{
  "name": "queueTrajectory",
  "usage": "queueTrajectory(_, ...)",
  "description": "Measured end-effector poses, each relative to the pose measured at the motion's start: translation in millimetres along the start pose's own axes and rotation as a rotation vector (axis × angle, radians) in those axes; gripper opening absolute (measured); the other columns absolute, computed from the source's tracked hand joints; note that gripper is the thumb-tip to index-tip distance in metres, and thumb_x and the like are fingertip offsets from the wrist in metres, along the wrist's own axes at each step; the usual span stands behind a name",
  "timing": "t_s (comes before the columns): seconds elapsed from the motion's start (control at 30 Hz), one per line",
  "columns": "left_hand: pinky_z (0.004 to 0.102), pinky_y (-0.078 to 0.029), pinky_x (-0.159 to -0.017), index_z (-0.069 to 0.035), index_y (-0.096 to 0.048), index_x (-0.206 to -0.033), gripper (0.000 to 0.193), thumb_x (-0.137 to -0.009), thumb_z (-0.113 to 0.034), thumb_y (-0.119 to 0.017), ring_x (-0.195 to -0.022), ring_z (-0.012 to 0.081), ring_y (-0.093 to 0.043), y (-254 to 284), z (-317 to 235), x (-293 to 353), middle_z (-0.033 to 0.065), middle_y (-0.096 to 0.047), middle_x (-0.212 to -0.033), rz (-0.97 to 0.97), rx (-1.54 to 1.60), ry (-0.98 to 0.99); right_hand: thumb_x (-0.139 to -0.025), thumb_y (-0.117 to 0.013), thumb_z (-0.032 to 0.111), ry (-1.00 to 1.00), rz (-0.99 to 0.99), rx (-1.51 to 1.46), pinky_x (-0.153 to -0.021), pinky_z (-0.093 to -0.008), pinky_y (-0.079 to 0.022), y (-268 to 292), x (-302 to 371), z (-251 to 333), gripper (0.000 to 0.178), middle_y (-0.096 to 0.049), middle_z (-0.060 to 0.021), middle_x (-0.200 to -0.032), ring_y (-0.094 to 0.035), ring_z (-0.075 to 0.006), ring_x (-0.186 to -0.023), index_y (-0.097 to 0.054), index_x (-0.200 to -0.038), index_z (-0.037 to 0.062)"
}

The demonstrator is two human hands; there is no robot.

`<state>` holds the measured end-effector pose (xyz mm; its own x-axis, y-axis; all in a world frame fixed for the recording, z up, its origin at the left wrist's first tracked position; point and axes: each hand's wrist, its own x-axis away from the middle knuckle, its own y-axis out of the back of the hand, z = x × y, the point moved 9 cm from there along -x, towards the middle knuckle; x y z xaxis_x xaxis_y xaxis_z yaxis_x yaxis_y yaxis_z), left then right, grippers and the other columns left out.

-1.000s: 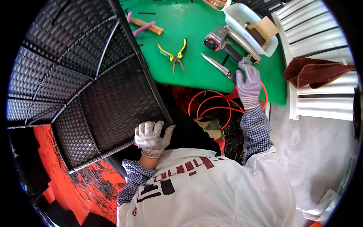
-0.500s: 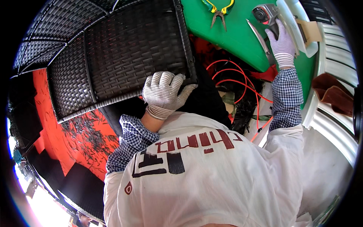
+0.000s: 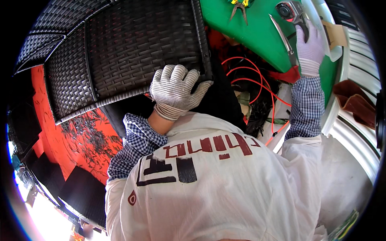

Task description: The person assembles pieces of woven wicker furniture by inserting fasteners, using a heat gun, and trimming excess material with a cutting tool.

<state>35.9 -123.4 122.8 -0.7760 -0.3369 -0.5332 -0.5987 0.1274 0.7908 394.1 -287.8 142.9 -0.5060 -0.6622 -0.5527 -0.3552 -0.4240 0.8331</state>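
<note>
My left hand (image 3: pixel 175 91), in a striped knit glove, lies over the near edge of a dark brown woven wicker panel (image 3: pixel 144 44). Its fingers are bent over that edge near the corner and the thumb points out to the right. At the far right, my gloved right hand (image 3: pixel 311 50) is at a grey and red staple gun (image 3: pixel 290 11) with a round black cap. Thumb and fingers lie on either side of its black handle, and the fingertips are partly hidden. Just left of this hand, a knife (image 3: pixel 281 34) with a pale blade lies on the green tabletop (image 3: pixel 257 36).
Yellow and green pliers (image 3: pixel 240 11) lie at the table's far side. A red hose (image 3: pixel 261 82) loops below the table. Right of it are a white slatted surface (image 3: pixel 358 52) and a brown leather-like piece (image 3: pixel 356 100). Dark scraps litter a red sheet (image 3: pixel 50 116) at left.
My right hand has drawn closer about the staple gun's handle, its thumb now beside it. The left hand stays on the panel's edge. The whole view has shifted slightly.
</note>
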Motion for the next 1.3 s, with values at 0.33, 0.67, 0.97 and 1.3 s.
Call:
queueTrajectory(0.33, 0.0394, -0.047, -0.059, -0.011, -0.076, -0.084, 0.035, -0.070, -0.041, -0.088, -0.066, 0.0239, -0.059, -4, 1, 2, 0.0055, -0.061, -0.074, 0.001, -0.017, -0.009, -0.091, -0.076, 0.014, -0.220, 0.697, -1.160, -0.066, -0.0249, -0.052, 3, 104, 204, 0.014, -0.071, -0.0051, -0.086, -0.062, -0.0089, -0.069, -0.075, -0.101, 0.0037)
queueTrajectory(0.67, 0.0382, -0.050, -0.062, -0.015, -0.076, -0.089, 0.036, -0.067, -0.039, -0.090, -0.070, 0.0232, -0.061, -6, 2, 7, 0.0028, -0.060, -0.077, 0.005, -0.027, 0.000, -0.099, -0.070, 0.025, -0.726, 1.218, -1.399, -0.054, -0.0207, -0.048, -30, 147, 224, 0.021, -0.069, 0.0002, -0.079, -0.062, -0.0052, -0.063, -0.071, -0.100, 0.0038)
queueTrajectory(0.97, 0.0374, -0.050, -0.059, -0.015, -0.076, -0.093, 0.037, -0.066, -0.036, -0.092, -0.069, 0.0222, -0.060, -16, 7, 7, 0.0009, -0.057, -0.076, 0.064, -0.023, 0.017, -0.099, -0.070, 0.026, -0.806, 1.181, -1.415, -0.047, -0.0209, -0.042, -35, 145, 228, 0.023, -0.063, 0.0014, -0.067, -0.057, -0.0047, -0.056, -0.068, -0.091, 0.0046)
queueTrajectory(1.3, 0.0375, -0.051, -0.060, -0.015, -0.075, -0.095, 0.041, -0.066, -0.040, -0.093, -0.069, 0.0231, -0.059, -13, 3, 10, 0.0012, -0.057, -0.076, 0.052, -0.058, -0.012, -0.101, -0.068, 0.032, -0.846, 1.257, -1.413, -0.046, -0.0221, -0.039, -39, 142, 226, 0.027, -0.061, 0.0017, -0.067, -0.052, -0.0042, -0.052, -0.068, -0.093, 0.0057)
